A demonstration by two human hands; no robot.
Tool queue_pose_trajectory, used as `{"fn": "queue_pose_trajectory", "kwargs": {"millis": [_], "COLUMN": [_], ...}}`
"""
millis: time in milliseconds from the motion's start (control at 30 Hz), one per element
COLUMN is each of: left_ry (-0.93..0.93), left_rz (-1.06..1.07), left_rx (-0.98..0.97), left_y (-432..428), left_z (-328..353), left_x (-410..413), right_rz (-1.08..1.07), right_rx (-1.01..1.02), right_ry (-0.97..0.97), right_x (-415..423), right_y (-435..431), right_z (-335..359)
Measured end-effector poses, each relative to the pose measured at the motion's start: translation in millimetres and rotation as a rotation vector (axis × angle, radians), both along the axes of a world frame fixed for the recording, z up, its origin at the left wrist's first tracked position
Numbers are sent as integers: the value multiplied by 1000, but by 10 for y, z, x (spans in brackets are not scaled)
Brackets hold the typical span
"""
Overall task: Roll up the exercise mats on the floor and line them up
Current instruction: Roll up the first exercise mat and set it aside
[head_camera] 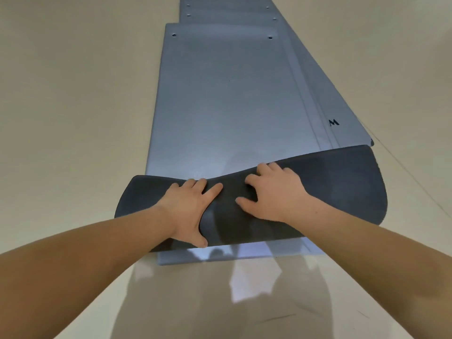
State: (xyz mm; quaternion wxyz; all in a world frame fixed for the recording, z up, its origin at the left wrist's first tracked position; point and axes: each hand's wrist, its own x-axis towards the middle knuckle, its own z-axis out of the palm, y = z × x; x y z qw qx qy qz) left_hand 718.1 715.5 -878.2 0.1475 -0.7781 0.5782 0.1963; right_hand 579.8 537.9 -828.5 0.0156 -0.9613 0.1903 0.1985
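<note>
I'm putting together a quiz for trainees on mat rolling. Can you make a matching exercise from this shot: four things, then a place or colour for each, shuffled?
1 left hand
2 M mark
3 eyelet holes
4 floor

a beige
b far end of the top mat
c right edge of a lower mat
d on the dark fold

Pairs: 1-d, 2-c, 3-b, 4-a

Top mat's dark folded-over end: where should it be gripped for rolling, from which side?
Likely the leading edge of the fold, from the near end, fingers hooked over it, hands spread wider. The left hand and right hand hold it at the centre, where it sags, its ends flaring.
</note>
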Motion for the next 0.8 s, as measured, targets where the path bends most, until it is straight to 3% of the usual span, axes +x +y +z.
{"fn": "queue_pose_trajectory", "kwargs": {"millis": [67,133,267,400,600,800], "left_ry": [49,87,100,-73,-131,-1], "left_rz": [24,31,18,-78,62,49], "left_rx": [14,35,54,-81,29,61], "left_y": [-37,-68,-97,-53,59,33], "left_z": [-19,-56,-93,-65,-280,-329], "left_x": [71,120,137,-60,-296,-83], "right_rz": [-2,-6,-20,-65,-151,-39], "right_rx": [64,2,-37,113,334,12], "right_ry": [169,287,319,337,441,349], "right_x": [-122,-184,-145,-125,-62,-47], "right_y": [33,19,-50,-217,-395,-187], "right_z": [-18,-115,-283,-327,-385,-428]}}
